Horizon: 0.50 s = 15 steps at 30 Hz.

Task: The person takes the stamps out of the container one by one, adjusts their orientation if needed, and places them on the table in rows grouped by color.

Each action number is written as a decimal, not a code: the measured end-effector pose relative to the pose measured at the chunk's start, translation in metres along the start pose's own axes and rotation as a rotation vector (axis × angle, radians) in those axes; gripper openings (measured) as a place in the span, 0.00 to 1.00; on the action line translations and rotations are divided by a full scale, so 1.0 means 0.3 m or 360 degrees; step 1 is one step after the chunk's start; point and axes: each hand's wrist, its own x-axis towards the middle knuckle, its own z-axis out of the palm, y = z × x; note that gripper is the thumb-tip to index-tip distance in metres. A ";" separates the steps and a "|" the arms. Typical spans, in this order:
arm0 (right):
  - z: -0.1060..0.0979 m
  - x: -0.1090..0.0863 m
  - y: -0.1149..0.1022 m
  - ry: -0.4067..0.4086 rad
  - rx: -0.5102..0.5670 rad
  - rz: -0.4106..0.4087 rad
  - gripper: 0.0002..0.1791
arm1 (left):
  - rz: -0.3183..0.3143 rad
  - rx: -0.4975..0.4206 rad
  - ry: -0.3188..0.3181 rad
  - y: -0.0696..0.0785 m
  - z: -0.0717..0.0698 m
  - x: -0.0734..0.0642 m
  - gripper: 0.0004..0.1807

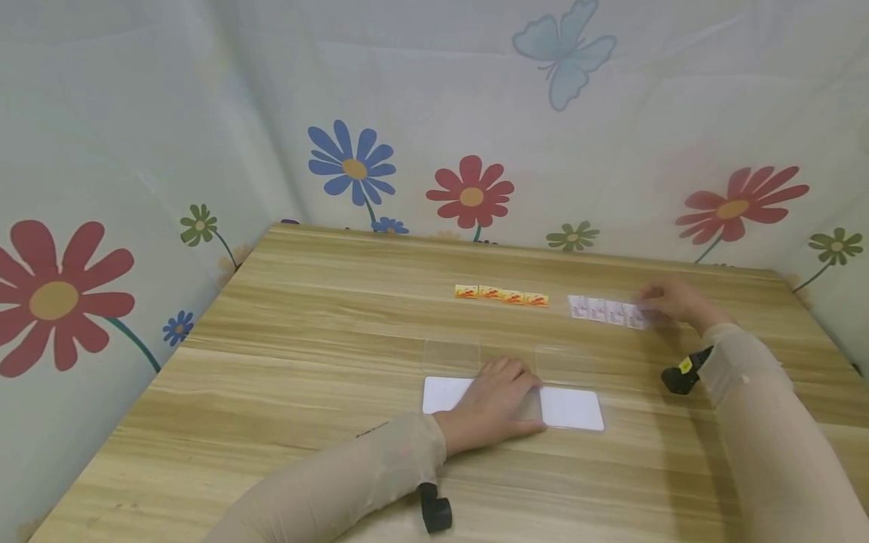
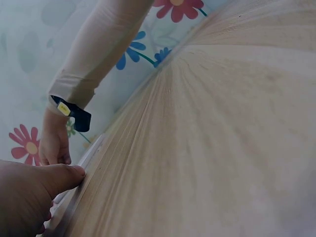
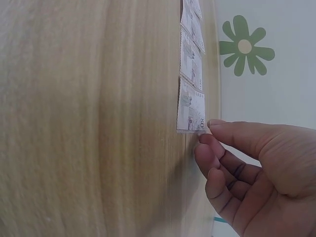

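My left hand (image 1: 495, 396) lies over white rectangular cards on the wooden table. Its fingers spread forward and its thumb extends along the near edge. To its right a white card (image 1: 572, 409) shows, with a clear edge around it; another white card (image 1: 444, 394) is partly under the hand. At the right, my right hand (image 1: 672, 300) pinches the end corner of a row of pale purple postage stamps (image 1: 597, 309) between thumb and index finger. Up close, the end stamp (image 3: 190, 109) has perforated edges and a printed 80.
A row of yellow-and-orange stamps (image 1: 502, 295) lies left of the purple row. Two faint clear sheets (image 1: 451, 354) lie beyond the white cards. Behind the table (image 1: 271, 302) hangs a flower-printed curtain (image 1: 407, 75). Each wrist carries a black camera (image 1: 682, 377).
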 end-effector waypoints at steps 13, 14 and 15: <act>-0.004 -0.003 0.004 -0.0014 -0.0005 -0.0004 0.16 | 0.0006 -0.0014 0.0000 0.002 -0.005 -0.003 0.29; -0.004 -0.004 0.005 -0.0014 -0.0004 -0.0003 0.16 | 0.0005 -0.0011 0.0000 0.002 -0.005 -0.002 0.29; -0.004 -0.005 0.004 -0.0014 -0.0002 -0.0003 0.16 | 0.0004 -0.0009 -0.0001 0.002 -0.005 -0.002 0.29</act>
